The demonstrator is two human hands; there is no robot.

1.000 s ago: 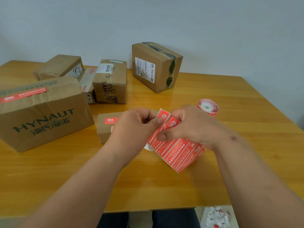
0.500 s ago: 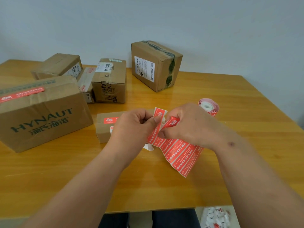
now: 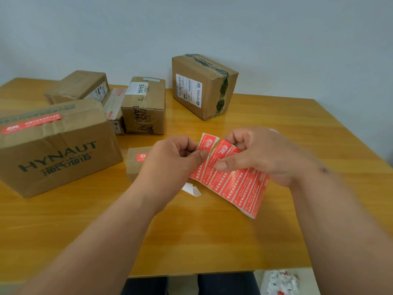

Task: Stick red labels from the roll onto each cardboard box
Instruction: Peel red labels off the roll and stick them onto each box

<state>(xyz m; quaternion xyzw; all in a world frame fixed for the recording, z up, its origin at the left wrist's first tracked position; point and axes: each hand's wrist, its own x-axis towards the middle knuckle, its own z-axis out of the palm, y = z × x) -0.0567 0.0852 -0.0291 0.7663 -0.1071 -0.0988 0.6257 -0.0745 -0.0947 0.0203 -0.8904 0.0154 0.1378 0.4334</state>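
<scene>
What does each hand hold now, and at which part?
The left hand pinches the end label near its top edge. The right hand grips the strip of red labels near its upper end.

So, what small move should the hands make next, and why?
Probably keep pulling the outermost label, pinched by the left hand, sideways until it separates. It looks only partly parted from the label strip that the right hand holds, and the far taped box shows no red label.

free: table (image 3: 191, 241) near edge | blocked: boxes (image 3: 53, 145) left, box (image 3: 204, 86) rear
</scene>
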